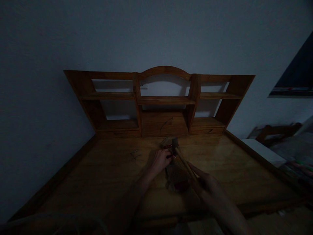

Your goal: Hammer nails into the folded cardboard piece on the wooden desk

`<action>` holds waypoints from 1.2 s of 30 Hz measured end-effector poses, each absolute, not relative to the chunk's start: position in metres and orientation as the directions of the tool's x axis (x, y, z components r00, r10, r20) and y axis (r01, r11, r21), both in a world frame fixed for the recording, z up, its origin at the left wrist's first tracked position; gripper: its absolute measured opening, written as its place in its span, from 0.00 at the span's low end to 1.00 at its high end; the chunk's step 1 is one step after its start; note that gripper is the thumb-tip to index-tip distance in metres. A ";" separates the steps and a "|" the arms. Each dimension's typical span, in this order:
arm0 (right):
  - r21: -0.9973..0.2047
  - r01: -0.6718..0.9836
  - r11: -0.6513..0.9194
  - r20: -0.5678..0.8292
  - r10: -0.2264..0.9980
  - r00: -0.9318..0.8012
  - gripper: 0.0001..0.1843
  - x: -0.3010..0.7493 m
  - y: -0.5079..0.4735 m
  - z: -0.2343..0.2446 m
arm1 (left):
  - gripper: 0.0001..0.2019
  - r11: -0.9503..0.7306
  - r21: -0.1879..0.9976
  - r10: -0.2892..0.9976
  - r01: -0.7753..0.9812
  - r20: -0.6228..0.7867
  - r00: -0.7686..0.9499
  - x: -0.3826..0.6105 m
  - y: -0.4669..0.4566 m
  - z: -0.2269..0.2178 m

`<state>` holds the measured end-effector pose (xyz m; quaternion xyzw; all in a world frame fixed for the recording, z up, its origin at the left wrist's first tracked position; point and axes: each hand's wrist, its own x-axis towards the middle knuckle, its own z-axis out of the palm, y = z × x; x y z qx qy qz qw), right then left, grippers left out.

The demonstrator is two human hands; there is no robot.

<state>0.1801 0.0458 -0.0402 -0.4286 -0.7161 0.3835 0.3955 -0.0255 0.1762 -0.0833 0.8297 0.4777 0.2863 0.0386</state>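
Observation:
My right hand (204, 184) is wrapped round the wooden handle of a hammer (187, 166). The hammer's dark head (175, 143) points away from me, close to the fingers of my left hand (160, 160). Those fingers are pinched on something small and dark (169, 157) that I cannot make out. Under both hands lies a long brownish object (177, 173) on the wooden desk (102, 182), with dark red patches at its near and far ends. Dim light hides what it is.
A few thin wire-like pieces (134, 155) lie on the desk to the left. Along its back stands a wooden shelf unit (166, 101) with small drawers. A white surface (264, 151) and a wooden chair (278, 132) are at the right, beyond the desk's raised edge.

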 end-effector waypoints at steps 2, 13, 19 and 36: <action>-0.898 0.297 0.325 0.230 0.921 -0.314 0.30 0.179 0.045 -0.039 | 0.11 -0.546 0.344 0.812 0.764 0.442 0.381 -0.025 0.175 -0.082; -0.888 0.349 0.298 0.206 0.938 -0.279 0.30 0.179 0.042 -0.037 | 0.11 -0.512 0.374 0.837 0.773 0.420 0.351 -0.024 0.177 -0.084; -0.874 0.366 0.319 0.221 0.933 -0.284 0.30 0.182 0.042 -0.041 | 0.13 -0.508 0.351 0.834 0.787 0.430 0.346 -0.025 0.174 -0.082; -0.911 0.289 0.293 0.203 0.931 -0.303 0.28 0.179 0.037 -0.028 | 0.11 -0.569 0.370 0.797 0.734 0.470 0.381 -0.027 0.182 -0.090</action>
